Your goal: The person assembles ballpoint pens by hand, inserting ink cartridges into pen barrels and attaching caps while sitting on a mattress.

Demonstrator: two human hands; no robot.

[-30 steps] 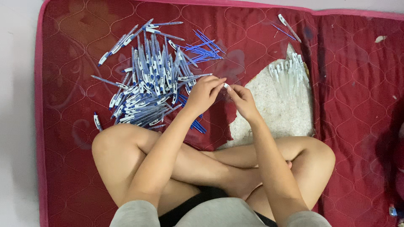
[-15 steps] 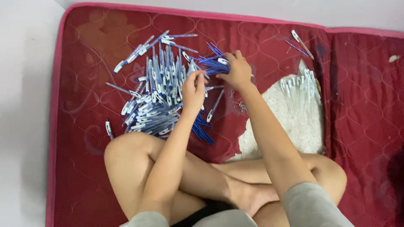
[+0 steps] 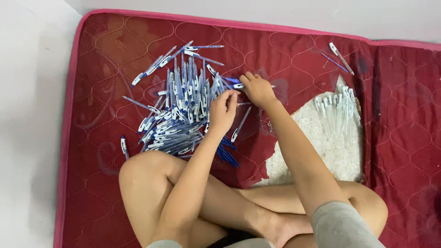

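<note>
Floor: pale bare floor (image 3: 27, 138) runs down the left edge, beside the mat.
Mat: quilted dark red mat with a pink border (image 3: 110, 50) covers most of the view; the person sits cross-legged on it, bare knees at the bottom.
Stray pen: one blue and white plastic pen (image 3: 123, 146) lies alone on the mat, left of the heap and near the left knee.
Pen heap: a loose pile of blue and white plastic ballpoint pens (image 3: 181, 112) lies on the mat's left half, fanned out in all directions, just ahead of the left knee.
Left hand: the left hand (image 3: 223, 111) rests at the heap's right edge, fingers curled down onto the pens; whether it grips one I cannot tell.
Refills: a small cluster of thin blue ink refills (image 3: 226, 154) lies on the mat below the left wrist.
Right hand: the right hand (image 3: 258, 89) is just beyond the left, its fingertips pinching a pen at the heap's upper right edge.
Clear parts: a row of clear plastic pen barrels (image 3: 337, 110) lies on a worn whitish patch of the mat (image 3: 321, 156), well apart from the heap.
Far pens: two more pens (image 3: 340, 57) lie near the mat's top right.
</note>
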